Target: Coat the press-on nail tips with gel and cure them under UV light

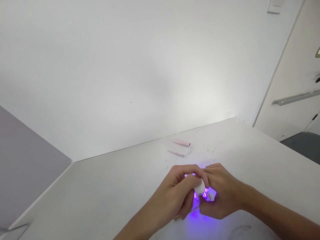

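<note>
My left hand (pixel 178 193) is closed around a small white lamp (pixel 199 187), its thumb and fingers on the rounded top. Violet light shines from underneath the lamp onto the fingers and the tabletop. Close against it, my right hand (pixel 220 195) has its fingers curled in under the lamp, with the thumb pointing left below. Whatever those right fingers may hold is hidden by the glow and by the left hand. A thin pale edge shows beneath the hands, too unclear to name.
Beyond the hands, a pink tube (pixel 182 142) and a thinner pink stick (pixel 175 152) lie on the white table (pixel 112 190). Small dark specks are scattered nearby. A white wall (pixel 120 66) rises behind the table. At right is a door with a metal bar (pixel 297 98).
</note>
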Demonstrator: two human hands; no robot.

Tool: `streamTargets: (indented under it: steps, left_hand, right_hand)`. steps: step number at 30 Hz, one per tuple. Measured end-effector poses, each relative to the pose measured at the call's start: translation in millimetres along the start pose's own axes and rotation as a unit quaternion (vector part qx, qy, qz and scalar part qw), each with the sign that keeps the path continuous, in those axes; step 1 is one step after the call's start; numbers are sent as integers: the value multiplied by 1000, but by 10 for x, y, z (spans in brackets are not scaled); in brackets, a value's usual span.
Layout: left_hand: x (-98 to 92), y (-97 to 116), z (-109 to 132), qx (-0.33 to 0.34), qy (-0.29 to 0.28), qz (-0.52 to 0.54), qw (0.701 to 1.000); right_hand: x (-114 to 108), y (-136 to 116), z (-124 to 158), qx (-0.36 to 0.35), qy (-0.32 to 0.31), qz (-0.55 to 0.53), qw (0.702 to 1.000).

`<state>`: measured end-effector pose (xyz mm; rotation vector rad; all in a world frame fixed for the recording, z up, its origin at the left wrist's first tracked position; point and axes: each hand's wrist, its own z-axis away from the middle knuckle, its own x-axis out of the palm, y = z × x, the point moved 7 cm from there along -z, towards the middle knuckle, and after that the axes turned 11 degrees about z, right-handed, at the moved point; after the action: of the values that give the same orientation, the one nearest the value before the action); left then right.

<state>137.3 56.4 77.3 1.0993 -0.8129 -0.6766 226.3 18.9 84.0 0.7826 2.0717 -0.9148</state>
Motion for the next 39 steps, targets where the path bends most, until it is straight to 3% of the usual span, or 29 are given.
streamTargets:
  steps: [27,39]
  left_hand:
    - [22,23,5,21,-28,14,999]
    - [23,9,19,0,-16,-7,1000]
  right_hand:
    - [-5,3,9,4,7,8,1000]
    - [16,26,21,9,-4,16,1000]
